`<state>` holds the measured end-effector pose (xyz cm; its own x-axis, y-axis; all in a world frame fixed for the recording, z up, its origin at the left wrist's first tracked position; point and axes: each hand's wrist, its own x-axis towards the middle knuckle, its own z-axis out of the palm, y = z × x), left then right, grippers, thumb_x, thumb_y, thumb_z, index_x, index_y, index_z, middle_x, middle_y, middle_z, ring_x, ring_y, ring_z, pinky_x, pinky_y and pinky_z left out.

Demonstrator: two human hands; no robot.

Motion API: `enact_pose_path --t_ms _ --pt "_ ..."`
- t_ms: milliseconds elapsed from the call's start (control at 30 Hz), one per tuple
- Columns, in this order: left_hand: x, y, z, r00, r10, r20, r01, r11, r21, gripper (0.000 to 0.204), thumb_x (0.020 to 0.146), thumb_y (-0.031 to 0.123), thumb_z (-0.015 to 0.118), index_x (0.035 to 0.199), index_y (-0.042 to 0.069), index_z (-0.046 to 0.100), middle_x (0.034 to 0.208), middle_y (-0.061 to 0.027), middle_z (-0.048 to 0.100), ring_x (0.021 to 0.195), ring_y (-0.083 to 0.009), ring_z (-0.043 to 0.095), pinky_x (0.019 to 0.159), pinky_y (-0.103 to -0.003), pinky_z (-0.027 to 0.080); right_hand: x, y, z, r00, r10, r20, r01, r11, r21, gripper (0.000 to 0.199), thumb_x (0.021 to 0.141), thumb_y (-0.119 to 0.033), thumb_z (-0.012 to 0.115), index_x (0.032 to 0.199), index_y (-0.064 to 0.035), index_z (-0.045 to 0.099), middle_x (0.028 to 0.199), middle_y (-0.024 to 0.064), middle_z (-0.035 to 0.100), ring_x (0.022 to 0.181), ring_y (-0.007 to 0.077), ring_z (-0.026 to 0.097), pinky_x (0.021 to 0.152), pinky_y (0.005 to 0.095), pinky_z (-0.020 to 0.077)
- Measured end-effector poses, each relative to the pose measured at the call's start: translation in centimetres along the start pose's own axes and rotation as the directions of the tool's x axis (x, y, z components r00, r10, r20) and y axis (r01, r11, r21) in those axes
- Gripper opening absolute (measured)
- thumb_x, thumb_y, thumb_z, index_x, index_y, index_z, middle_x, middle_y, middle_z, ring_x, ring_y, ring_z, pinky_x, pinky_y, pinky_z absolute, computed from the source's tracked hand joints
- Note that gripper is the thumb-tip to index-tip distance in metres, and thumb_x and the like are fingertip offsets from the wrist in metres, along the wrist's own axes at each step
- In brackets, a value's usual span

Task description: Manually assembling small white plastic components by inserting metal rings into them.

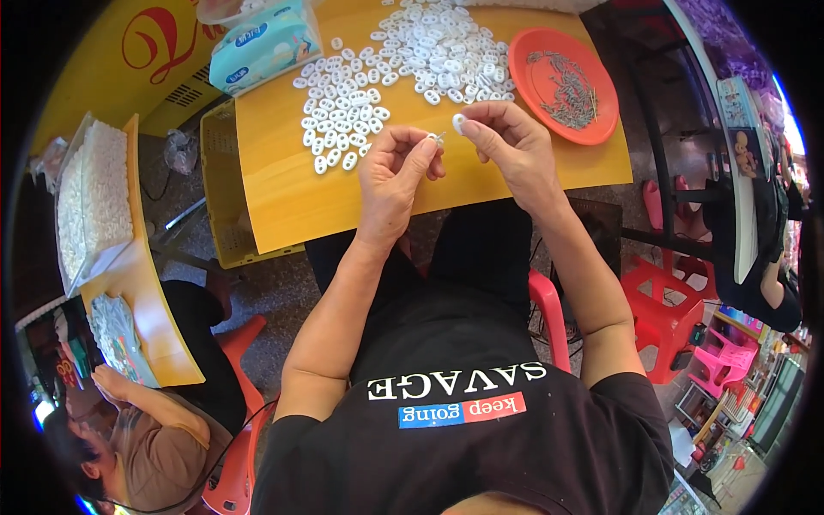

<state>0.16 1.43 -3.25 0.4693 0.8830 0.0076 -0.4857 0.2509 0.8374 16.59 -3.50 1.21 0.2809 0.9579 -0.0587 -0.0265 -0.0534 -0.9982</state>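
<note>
Over the near part of the yellow table (292,206), both hands are raised close together. My left hand (388,176) pinches a small, thin metal piece (439,137) between thumb and forefinger; its exact kind is too small to make out. A little to the right, my right hand (518,156) is closed on a white oval plastic piece (458,124), held at the fingertips. Beyond the hands lies a heap of similar white two-holed plastic pieces (442,47). More of them spread loosely to the left. Small metal pieces (562,93) lie in a round red plate (520,64) at the right.
A tissue pack (262,53) stands at the table's far left. Under that side is a yellow crate (225,184). Another person (159,438) sits at a side table (163,318) bearing a bag of white pieces (94,189). Red stools (659,313) stand to the right.
</note>
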Motion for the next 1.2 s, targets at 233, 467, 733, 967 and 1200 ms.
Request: enact_pose_path --t_ms 233,467,733,967,1200 --pt "0.0 0.0 0.1 0.999 -0.031 0.028 0.031 0.999 0.008 0.011 0.094 0.008 0.062 0.101 0.000 0.058 0.086 -0.0053 0.063 0.071 -0.0094 0.059 0.066 -0.022 0.048 -0.3 0.4 0.4 0.998 -0.022 0.050 0.019 0.998 0.059 0.022 0.093 -0.012 0.067 0.110 0.0014 0.065 0.088 0.0000 0.063 0.072 0.0051 0.053 0.065 0.0188 0.0441" --pt "0.0 0.1 0.1 0.999 -0.024 0.023 0.023 0.999 0.026 0.010 0.094 0.007 0.062 0.100 0.000 0.057 0.086 -0.0051 0.063 0.070 -0.0090 0.059 0.065 -0.022 0.048 -0.4 0.5 0.8 0.994 -0.102 0.046 0.103 0.995 -0.016 0.020 0.093 -0.011 0.066 0.109 0.0012 0.066 0.092 0.0009 0.065 0.078 0.0056 0.057 0.069 0.0200 0.0463" --pt "0.1 0.0 0.3 1.000 -0.025 -0.008 0.025 0.999 0.045 0.011 0.094 0.007 0.063 0.099 -0.001 0.059 0.086 -0.0071 0.065 0.070 -0.0103 0.061 0.063 -0.022 0.049 -0.3 1.8 1.6 0.949 -0.316 -0.002 0.307 0.925 -0.225 0.014 0.090 -0.005 0.068 0.102 0.0012 0.068 0.089 0.0055 0.066 0.081 0.0109 0.065 0.072 0.0242 0.0525" --pt "0.1 -0.2 0.0 1.000 -0.022 -0.002 0.022 0.999 0.040 0.011 0.094 0.006 0.064 0.097 -0.003 0.060 0.083 -0.0091 0.066 0.069 -0.0122 0.063 0.063 -0.024 0.051 -0.6 3.0 2.0 0.957 -0.289 -0.012 0.286 0.950 -0.124 0.013 0.091 -0.003 0.066 0.102 0.0024 0.068 0.091 0.0061 0.066 0.080 0.0104 0.065 0.072 0.0243 0.0526" --pt "0.1 0.1 0.4 1.000 -0.010 0.017 0.009 0.998 0.069 0.014 0.094 0.009 0.065 0.101 -0.001 0.061 0.085 -0.0059 0.065 0.073 -0.0105 0.061 0.067 -0.023 0.050 -0.8 1.6 1.3 0.998 -0.064 0.029 0.062 0.994 0.089 0.022 0.094 -0.012 0.065 0.112 -0.0005 0.065 0.096 0.0031 0.065 0.079 0.0089 0.060 0.070 0.0222 0.0492"
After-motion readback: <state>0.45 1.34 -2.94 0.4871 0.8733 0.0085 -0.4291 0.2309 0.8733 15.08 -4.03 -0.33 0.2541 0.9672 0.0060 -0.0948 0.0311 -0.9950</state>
